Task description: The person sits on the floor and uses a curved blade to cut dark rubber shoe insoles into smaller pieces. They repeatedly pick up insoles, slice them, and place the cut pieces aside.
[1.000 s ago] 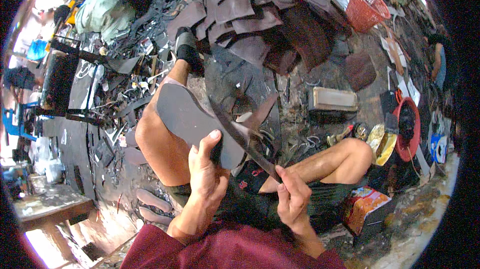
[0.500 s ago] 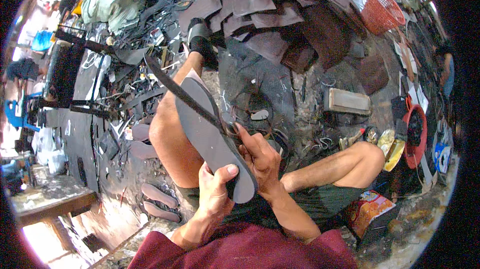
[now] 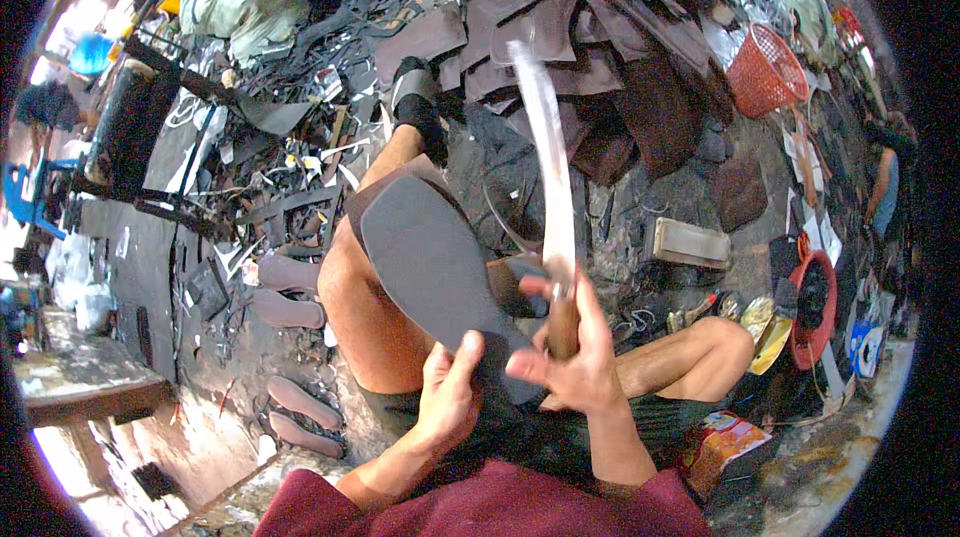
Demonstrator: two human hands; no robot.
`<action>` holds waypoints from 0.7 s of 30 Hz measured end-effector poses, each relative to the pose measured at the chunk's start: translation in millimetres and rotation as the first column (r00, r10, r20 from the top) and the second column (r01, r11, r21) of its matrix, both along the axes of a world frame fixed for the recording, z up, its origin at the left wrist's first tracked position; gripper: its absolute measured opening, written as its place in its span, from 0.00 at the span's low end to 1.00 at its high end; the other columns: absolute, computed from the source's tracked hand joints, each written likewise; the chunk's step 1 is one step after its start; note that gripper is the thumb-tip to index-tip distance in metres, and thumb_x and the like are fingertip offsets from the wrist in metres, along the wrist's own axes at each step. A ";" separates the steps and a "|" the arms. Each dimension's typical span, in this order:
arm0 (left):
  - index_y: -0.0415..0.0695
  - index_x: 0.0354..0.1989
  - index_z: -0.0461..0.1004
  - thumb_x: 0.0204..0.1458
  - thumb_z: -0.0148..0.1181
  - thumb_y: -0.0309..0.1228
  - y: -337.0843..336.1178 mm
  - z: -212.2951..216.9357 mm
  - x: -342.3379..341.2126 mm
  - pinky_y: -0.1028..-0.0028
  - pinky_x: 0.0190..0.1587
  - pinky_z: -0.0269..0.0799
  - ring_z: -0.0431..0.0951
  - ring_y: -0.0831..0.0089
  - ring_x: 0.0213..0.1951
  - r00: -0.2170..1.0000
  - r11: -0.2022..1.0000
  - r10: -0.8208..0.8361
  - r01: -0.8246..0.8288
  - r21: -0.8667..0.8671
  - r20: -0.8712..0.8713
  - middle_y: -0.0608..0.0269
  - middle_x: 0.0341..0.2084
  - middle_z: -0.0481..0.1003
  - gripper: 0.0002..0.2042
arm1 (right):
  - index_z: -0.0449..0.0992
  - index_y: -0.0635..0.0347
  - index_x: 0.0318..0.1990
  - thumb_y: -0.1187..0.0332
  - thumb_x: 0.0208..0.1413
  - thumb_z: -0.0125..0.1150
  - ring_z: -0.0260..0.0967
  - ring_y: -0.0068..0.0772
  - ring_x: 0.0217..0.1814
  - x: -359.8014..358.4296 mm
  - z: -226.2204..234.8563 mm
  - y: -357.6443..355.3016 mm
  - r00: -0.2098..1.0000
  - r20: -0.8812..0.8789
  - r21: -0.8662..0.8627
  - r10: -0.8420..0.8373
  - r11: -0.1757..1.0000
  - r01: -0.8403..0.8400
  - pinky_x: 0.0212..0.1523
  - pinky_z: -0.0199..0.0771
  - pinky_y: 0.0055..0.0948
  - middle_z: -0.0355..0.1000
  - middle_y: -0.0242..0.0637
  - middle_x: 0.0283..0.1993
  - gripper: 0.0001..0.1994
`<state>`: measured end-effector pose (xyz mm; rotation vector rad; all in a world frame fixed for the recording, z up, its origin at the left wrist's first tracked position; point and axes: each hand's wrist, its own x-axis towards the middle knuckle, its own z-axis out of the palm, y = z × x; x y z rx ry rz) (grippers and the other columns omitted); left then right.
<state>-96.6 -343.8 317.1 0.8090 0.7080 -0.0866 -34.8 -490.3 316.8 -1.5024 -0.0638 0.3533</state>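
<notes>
My left hand (image 3: 447,392) grips the heel end of a dark grey shoe sole (image 3: 425,252), thumb on top. The sole tilts over my bent left leg, its wide end pointing away. A brown edge of material shows behind that wide end. In my right hand (image 3: 590,362) is a long curved knife (image 3: 550,162), its fingers wrapped round the wooden handle. The blade stands raised, pointing away from me, to the right of the sole and apart from it. Motion blurs the blade a little.
Brown sheets (image 3: 560,32) lie heaped at the far middle. Dark scraps litter the far left. Loose soles (image 3: 305,402) lie on the floor at left. A pale block (image 3: 690,242), a red basket (image 3: 767,72) and a red-rimmed tub (image 3: 815,307) are at right. A low wooden bench (image 3: 95,402) stands at left.
The knife has swung off the sole, from lying across it to pointing up and away at its right. The sole has turned slightly, showing its broad dark face.
</notes>
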 end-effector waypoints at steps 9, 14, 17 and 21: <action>0.42 0.52 0.71 0.52 0.68 0.38 66.5 43.7 28.1 0.68 0.43 0.76 0.78 0.71 0.39 0.988 0.985 -0.150 0.153 0.079 -0.037 0.63 0.40 0.77 0.22 | 0.69 0.67 0.61 0.71 0.61 0.54 0.75 0.37 0.45 -82.3 3.3 -52.9 0.999 0.052 -0.143 -0.016 0.989 0.024 0.49 0.74 0.32 0.77 0.42 0.46 0.20; 0.43 0.53 0.71 0.52 0.67 0.41 84.9 43.5 3.4 0.70 0.39 0.77 0.79 0.72 0.36 0.964 0.966 -0.257 0.255 -0.030 -0.070 0.65 0.38 0.78 0.23 | 0.77 0.59 0.53 0.74 0.49 0.61 0.72 0.45 0.31 -142.5 -44.0 -91.2 0.910 0.328 -0.533 0.254 0.845 -0.043 0.34 0.75 0.35 0.75 0.43 0.34 0.20; 0.43 0.54 0.70 0.53 0.67 0.41 85.1 34.3 -4.7 0.70 0.40 0.77 0.79 0.73 0.37 0.977 0.979 -0.203 0.201 -0.036 -0.066 0.64 0.38 0.78 0.24 | 0.78 0.54 0.52 0.75 0.46 0.62 0.71 0.42 0.29 -158.2 -55.3 -91.0 0.913 0.332 -0.510 0.236 0.859 -0.036 0.31 0.72 0.37 0.73 0.42 0.31 0.22; 0.42 0.55 0.69 0.52 0.68 0.38 79.3 28.3 -0.3 0.70 0.43 0.77 0.79 0.72 0.39 0.975 0.976 -0.219 0.218 -0.026 -0.043 0.63 0.40 0.77 0.24 | 0.77 0.54 0.53 0.71 0.52 0.61 0.71 0.44 0.31 -123.8 -58.7 -57.1 0.864 0.443 -0.557 0.239 0.828 0.057 0.32 0.72 0.37 0.73 0.42 0.34 0.18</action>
